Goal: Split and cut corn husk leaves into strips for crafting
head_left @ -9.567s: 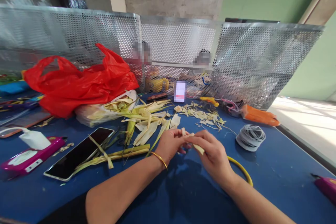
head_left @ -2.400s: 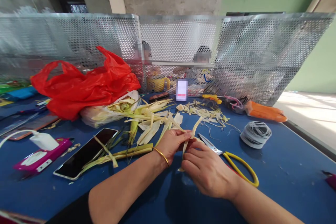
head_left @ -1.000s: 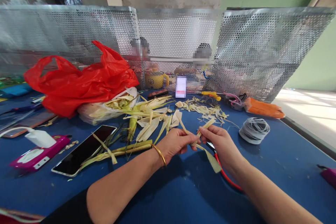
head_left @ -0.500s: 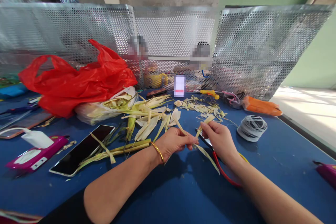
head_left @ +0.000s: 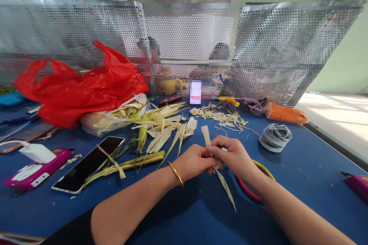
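Both hands meet over the front middle of the table, pinched around a strip of pale corn husk. My left hand, with a gold bangle at the wrist, grips it from the left. Fingers of my right hand press on it from the other side. One wide end of the husk sticks up above the fingers, and a narrow greenish tail hangs below them. Under my right wrist lie the red and yellow handles of a tool, its head hidden by the hand. Several loose husks are heaped to the left.
A red plastic bag stands at the back left, near a dark phone and a purple power strip. Husk scraps, a ball of grey twine and an orange packet lie right. A perforated metal screen closes the back.
My right hand has come down and left, closing against my left hand. The two husk ends that were apart are now gathered together, with one wide end pointing up.
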The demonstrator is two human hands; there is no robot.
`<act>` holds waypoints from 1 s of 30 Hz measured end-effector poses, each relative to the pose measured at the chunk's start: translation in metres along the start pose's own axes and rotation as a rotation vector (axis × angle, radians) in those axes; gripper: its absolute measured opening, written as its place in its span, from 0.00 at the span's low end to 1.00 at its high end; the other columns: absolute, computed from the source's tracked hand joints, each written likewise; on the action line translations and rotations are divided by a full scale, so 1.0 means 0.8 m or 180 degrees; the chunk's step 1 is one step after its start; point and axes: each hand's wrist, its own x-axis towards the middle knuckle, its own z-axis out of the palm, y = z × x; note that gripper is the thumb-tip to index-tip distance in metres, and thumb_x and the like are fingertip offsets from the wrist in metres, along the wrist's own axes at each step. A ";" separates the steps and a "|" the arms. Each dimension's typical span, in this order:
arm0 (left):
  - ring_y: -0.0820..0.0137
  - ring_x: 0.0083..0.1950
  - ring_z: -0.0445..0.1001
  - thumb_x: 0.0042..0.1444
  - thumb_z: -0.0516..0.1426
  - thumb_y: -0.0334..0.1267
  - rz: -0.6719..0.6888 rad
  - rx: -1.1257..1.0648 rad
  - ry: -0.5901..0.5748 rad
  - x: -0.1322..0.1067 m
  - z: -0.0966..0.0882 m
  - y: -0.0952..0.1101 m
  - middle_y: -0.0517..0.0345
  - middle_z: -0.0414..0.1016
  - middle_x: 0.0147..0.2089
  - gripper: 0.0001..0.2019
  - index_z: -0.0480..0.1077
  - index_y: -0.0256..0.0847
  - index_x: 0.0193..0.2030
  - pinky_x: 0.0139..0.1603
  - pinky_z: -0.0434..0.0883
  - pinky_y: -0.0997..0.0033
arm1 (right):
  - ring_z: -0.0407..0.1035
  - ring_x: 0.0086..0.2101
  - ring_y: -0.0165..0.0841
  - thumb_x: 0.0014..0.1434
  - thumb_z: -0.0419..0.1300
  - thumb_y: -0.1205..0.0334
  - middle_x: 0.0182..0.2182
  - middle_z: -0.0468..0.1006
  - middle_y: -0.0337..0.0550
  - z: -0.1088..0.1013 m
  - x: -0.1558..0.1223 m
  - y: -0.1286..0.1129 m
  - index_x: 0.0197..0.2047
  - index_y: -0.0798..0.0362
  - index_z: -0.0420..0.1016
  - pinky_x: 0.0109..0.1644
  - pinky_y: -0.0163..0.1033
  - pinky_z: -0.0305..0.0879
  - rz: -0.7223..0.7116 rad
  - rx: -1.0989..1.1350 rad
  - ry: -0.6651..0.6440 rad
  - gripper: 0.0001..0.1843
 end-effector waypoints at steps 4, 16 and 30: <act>0.79 0.18 0.54 0.47 0.60 0.44 0.0079 0.0021 -0.0069 -0.001 0.003 -0.002 0.65 0.61 0.15 0.16 0.67 0.38 0.15 0.23 0.51 0.73 | 0.59 0.23 0.28 0.52 0.61 0.54 0.20 0.66 0.36 0.005 -0.001 0.002 0.21 0.52 0.68 0.25 0.33 0.57 0.0133 0.0201 0.0565 0.14; 0.80 0.18 0.57 0.50 0.60 0.53 -0.0077 -0.0641 -0.0136 -0.003 -0.007 0.006 0.63 0.65 0.19 0.20 0.78 0.34 0.30 0.20 0.53 0.77 | 0.68 0.31 0.33 0.61 0.53 0.56 0.28 0.75 0.40 -0.016 0.011 0.008 0.29 0.51 0.75 0.38 0.36 0.61 -0.0446 -0.0583 0.0457 0.14; 0.80 0.18 0.63 0.44 0.65 0.45 -0.0234 -0.1080 0.0201 0.002 -0.025 0.009 0.61 0.68 0.18 0.14 0.76 0.34 0.27 0.19 0.55 0.78 | 0.70 0.33 0.34 0.63 0.55 0.61 0.29 0.79 0.40 -0.039 0.015 0.004 0.29 0.49 0.76 0.53 0.46 0.57 -0.1400 -0.2087 0.0376 0.13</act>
